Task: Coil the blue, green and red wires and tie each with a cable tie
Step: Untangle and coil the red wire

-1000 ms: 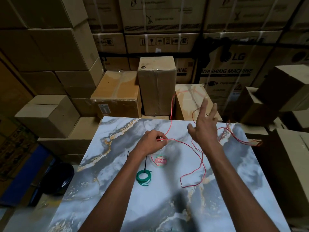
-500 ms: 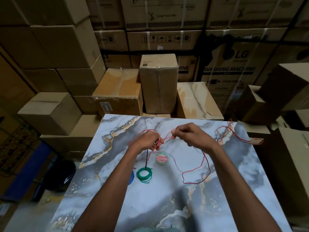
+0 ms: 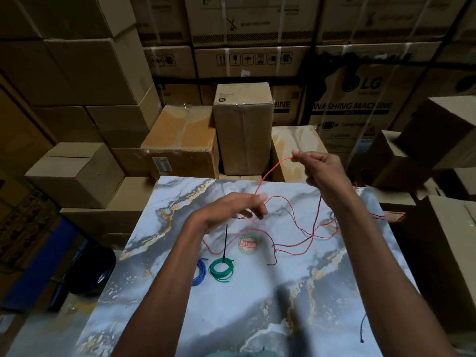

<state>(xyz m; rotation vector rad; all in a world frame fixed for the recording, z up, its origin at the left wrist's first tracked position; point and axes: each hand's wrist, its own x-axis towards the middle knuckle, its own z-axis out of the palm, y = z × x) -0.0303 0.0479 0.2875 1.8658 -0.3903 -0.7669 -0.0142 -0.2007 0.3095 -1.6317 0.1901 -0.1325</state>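
A long red wire [image 3: 291,246] lies in loose loops over the marble table [image 3: 257,305] and trails off its right edge. My left hand [image 3: 231,208] holds part of it with curled fingers above the table's middle. My right hand [image 3: 319,168] is raised and pinches the wire, a strand running taut down to the left hand. A coiled green wire [image 3: 221,269] with a black cable tie [image 3: 225,240] sticking up lies in front of my left arm. A coiled blue wire [image 3: 200,271] lies beside it, partly hidden by the arm.
A small round roll with a red label [image 3: 248,244] sits among the red loops. A dark strand [image 3: 362,328] lies near the table's right edge. Cardboard boxes [image 3: 243,130] stand stacked behind and on both sides of the table.
My right hand has risen up and to the right, drawing a length of red wire out from my left hand. The left hand stays over the table's middle.
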